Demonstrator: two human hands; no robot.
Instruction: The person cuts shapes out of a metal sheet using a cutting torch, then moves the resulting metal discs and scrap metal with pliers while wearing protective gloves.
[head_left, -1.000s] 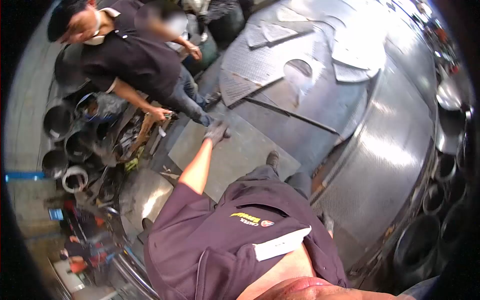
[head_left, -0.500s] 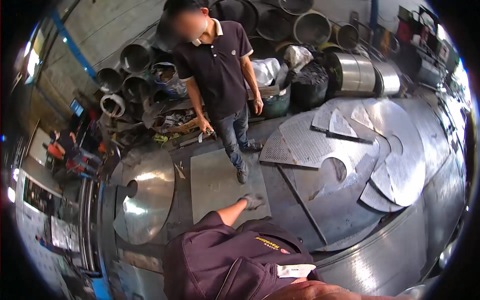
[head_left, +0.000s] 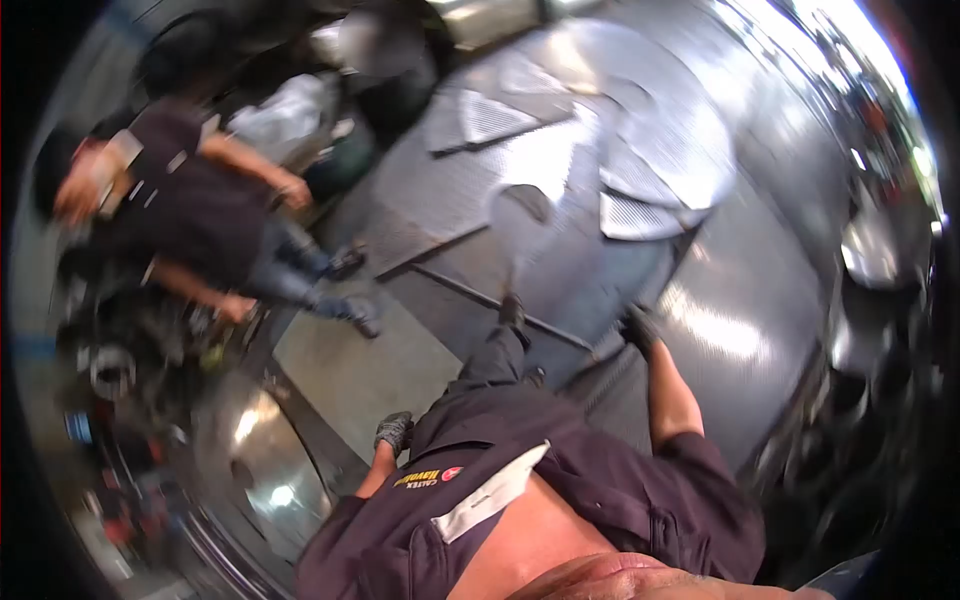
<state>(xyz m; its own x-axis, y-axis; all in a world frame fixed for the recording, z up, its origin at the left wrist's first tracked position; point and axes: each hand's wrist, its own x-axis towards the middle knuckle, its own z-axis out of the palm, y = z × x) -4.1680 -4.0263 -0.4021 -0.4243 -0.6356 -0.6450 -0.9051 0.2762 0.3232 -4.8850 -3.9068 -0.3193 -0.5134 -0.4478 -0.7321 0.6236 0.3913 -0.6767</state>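
Note:
My left hand (head_left: pixel 395 430), in a grey knit glove, hangs beside my left hip above the edge of a pale square metal sheet (head_left: pixel 360 355). Its fingers look loosely bent and apart, with nothing seen in them. Out to the right, my right hand (head_left: pixel 639 327) wears a dark glove and is somewhat blurred. It appears open and holds nothing that I can see. Under and beyond it lie dark metal plates. A long thin bar (head_left: pixel 470 292) slants across the floor in front of my feet.
Perforated metal segments (head_left: pixel 425 205) lie overlapping ahead on a large curved plate. A ribbed metal sheet (head_left: pixel 730 320) stretches off to the right. A co-worker (head_left: pixel 190 195) stands at the left by the pale sheet. A shiny disc (head_left: pixel 270 450) lies lower left.
My view has swung to the right, so the co-worker and the pale sheet now sit further left. My right hand has come into view; my left hand now hangs nearer my hip.

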